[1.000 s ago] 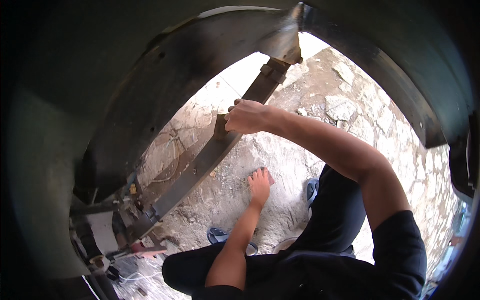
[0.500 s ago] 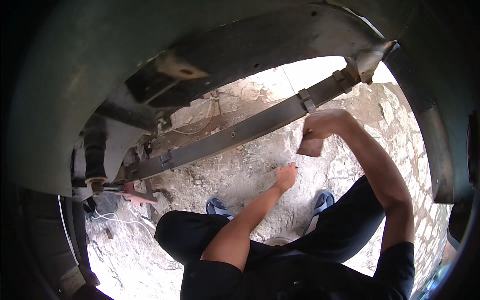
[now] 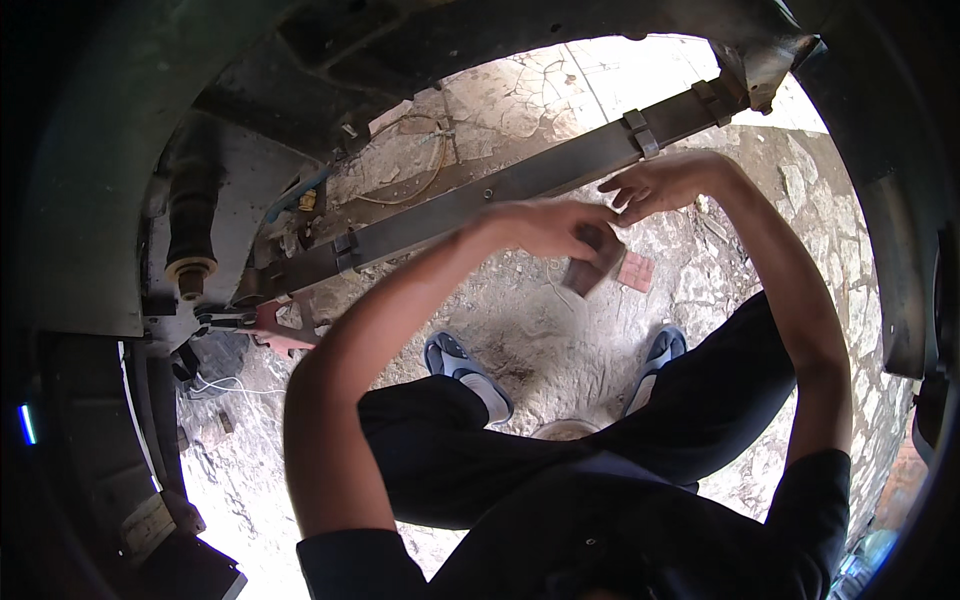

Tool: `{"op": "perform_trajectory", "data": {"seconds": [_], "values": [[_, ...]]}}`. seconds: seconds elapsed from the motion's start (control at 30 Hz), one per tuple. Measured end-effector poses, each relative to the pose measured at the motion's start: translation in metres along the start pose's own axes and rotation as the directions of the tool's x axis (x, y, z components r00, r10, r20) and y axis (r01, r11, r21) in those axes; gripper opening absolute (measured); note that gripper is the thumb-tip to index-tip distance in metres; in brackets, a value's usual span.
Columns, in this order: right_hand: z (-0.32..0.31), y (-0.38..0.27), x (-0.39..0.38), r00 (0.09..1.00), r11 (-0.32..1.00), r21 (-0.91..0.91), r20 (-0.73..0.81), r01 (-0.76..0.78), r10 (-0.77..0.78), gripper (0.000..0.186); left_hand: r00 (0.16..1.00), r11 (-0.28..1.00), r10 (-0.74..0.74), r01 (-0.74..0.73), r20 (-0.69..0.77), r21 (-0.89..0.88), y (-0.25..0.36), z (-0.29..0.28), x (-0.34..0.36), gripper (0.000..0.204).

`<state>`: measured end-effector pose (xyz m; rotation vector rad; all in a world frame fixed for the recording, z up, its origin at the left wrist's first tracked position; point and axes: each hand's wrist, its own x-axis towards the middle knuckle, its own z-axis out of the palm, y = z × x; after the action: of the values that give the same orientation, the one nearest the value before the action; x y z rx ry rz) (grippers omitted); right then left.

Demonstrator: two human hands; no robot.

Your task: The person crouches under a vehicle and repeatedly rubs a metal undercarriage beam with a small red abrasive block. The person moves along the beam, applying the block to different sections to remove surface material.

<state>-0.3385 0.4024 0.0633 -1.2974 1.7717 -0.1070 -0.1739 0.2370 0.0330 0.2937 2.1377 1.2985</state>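
My left hand (image 3: 562, 232) reaches up to the middle, its fingers closed on a dark brown flat piece (image 3: 586, 278) with straight edges. Motion blurs this piece, and its material is unclear. My right hand (image 3: 668, 187) is just beyond and to the right, fingers stretched and apart, its lower fingertips at or very near the left hand's. A reddish square piece (image 3: 637, 271) with a grid-like pattern shows beside the brown one; whether it lies on the ground or hangs from it I cannot tell. Both hands are close below a dark leaf spring (image 3: 480, 200) with clamps.
Dark vehicle bodywork (image 3: 420, 60) arches over the far side. A shock absorber (image 3: 190, 235) hangs at the left, near a reddish metal part (image 3: 285, 328). A thin hose (image 3: 430, 175) lies beyond the spring. The ground (image 3: 530, 350) is rough stone, with my slippers (image 3: 665, 350) on it.
My left hand has risen from low in the middle to meet the right hand and now grips a brown piece. My right hand, earlier holding a brown piece, has let go and spread its fingers.
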Motion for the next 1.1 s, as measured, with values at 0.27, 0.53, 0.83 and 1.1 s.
{"op": "perform_trajectory", "data": {"seconds": [0.27,0.53,0.83,1.1], "values": [[0.005,-0.021,0.017,0.952,0.899,0.327,-0.191,0.291,-0.239,0.066,0.956,0.993,0.097,-0.114,-0.275,-0.044,-0.007,-0.058,-0.042,0.057],[0.006,-0.032,0.017,0.895,0.873,0.386,-0.431,0.299,-0.115,0.06,0.948,0.97,0.168,-0.208,-0.271,-0.127,-0.009,-0.076,-0.039,0.066],[-0.006,-0.025,0.04,0.897,0.87,0.383,-0.421,0.311,-0.136,0.046,0.921,0.998,0.036,-0.013,-0.388,0.062,-0.028,-0.091,-0.044,0.053],[-0.001,-0.029,0.065,0.516,0.84,-0.542,-0.727,-0.026,-0.453,0.035,0.824,0.707,-0.073,0.44,-0.562,0.553,-0.141,-0.16,-0.083,0.055]]}}
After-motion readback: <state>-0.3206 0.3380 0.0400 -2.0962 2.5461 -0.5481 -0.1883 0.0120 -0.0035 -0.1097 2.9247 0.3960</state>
